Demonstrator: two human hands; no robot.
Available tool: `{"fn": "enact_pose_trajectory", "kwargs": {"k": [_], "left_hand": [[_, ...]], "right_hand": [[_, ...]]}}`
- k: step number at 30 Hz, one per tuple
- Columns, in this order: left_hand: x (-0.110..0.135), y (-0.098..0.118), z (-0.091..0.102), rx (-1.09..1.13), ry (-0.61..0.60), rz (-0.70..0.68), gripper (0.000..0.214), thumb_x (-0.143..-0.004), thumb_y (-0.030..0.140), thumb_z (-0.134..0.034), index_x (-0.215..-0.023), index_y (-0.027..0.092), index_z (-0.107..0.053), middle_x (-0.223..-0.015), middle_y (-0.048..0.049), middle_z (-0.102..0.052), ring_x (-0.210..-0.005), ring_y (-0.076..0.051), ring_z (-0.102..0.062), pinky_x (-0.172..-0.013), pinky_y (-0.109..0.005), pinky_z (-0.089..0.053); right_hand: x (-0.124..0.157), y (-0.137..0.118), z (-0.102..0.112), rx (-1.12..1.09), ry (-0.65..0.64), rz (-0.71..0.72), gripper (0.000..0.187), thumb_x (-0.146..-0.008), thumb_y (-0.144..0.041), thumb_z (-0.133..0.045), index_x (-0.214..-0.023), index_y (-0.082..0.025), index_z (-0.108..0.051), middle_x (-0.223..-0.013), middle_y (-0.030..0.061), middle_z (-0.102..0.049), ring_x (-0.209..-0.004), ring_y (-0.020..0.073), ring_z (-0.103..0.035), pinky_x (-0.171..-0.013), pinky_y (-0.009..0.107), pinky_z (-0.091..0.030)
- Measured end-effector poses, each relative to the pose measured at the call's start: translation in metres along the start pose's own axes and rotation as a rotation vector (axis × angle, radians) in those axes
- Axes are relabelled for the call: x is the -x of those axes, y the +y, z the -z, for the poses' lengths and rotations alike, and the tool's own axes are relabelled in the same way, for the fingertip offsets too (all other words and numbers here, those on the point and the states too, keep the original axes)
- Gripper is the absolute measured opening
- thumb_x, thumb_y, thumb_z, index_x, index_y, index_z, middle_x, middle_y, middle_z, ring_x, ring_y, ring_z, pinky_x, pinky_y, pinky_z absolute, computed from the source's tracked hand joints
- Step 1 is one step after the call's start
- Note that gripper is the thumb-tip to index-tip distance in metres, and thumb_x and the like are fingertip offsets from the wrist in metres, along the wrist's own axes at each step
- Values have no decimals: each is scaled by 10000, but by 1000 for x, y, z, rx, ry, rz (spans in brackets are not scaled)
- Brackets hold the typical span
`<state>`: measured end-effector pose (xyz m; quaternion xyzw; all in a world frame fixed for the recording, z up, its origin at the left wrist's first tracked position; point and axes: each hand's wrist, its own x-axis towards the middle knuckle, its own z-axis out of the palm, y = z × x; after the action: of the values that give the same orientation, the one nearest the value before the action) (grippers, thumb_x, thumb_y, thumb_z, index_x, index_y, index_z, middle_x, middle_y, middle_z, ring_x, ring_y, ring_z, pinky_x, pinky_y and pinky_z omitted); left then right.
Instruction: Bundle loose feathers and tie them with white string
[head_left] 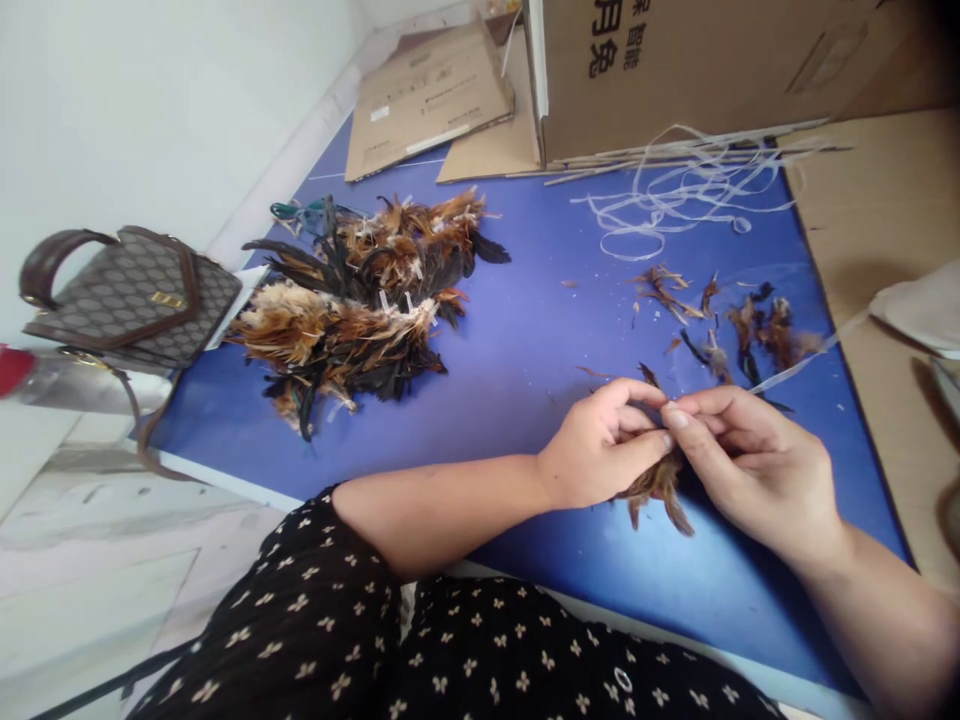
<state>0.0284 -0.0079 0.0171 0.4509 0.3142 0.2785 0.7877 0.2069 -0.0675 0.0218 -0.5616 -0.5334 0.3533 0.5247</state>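
My left hand is closed in a pinch around a small bunch of brown feathers, whose tips hang out below the fingers. Right beside it, my right hand pinches with thumb and forefinger, and the fingertips of both hands meet. A thin white ribbon runs from behind my right fingers off to the right edge of the table; its end at the fingertips is hidden. Loose brown and dark feathers lie just beyond my right hand, with more small feathers farther back.
Two big piles of brown and black feathers lie left on the blue table. A tangle of white ribbon, flat cardboard and a large carton sit at the back. A patterned handbag stands at left.
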Motion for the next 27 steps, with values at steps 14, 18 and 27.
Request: {"fn": "enact_pose_trajectory", "kwargs": {"k": [14,18,27], "left_hand": [[-12,-9,8,108,48,-129,522,-904,575,-969,-1037,183,-650,-880,-16,-801,-741,-127,-782,-767,-273,-640],[-13,-11,9,159,28,-140,542,-911,599,-960,-1056,198,-624,-878,-13,-812,-650,-142,-774,-700,-311,-671],[-18,-14,17,-144,88,-341,440,-955,566,-931,-988,175,-731,-922,-35,-789,-802,-139,-776,-810,-304,-655]], "right_hand": [[1,-2,4,3,38,36,282,-1060,-446,-833,-1246,-246,-764,-812,16,-824,-610,151,-752,-540,229,-604],[0,5,2,134,81,77,196,-1053,-427,-825,-1126,-245,-810,-802,23,-811,-599,152,-712,-527,255,-557],[-4,1,4,194,104,-26,297,-942,-540,-882,-951,-248,-933,-769,38,-837,-565,143,-637,-515,252,-531]]}}
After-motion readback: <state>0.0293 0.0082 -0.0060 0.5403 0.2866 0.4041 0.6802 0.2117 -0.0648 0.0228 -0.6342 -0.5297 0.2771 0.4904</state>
